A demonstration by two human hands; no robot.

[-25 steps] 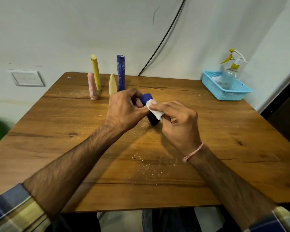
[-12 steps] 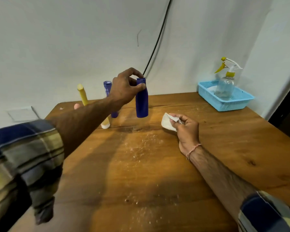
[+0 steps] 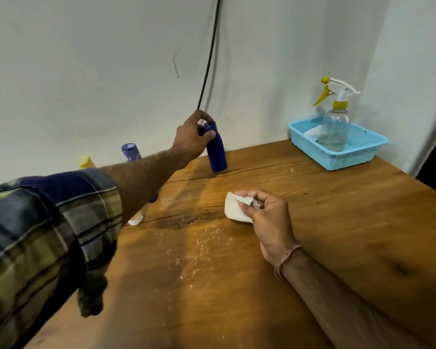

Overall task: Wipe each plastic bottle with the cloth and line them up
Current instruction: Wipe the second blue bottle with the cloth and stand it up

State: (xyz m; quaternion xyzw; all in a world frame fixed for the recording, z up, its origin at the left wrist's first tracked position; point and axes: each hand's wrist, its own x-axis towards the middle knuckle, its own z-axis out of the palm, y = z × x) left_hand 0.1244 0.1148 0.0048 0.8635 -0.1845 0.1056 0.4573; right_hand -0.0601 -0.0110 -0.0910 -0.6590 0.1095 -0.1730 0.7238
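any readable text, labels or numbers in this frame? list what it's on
None readable.
Tall purple plastic bottle behind the left forearm: pale marking on its cap, too blurred to read.
Short dark blue plastic bottle in the left hand: no label visible.
Clear spray bottle in the light blue basket: no print visible.

Bottle and cloth on the table

Left hand (image 3: 190,137) grips blue bottle (image 3: 216,151) by its neck — right hand (image 3: 268,217) pinches white cloth (image 3: 233,209) on table (image 3: 237,285).
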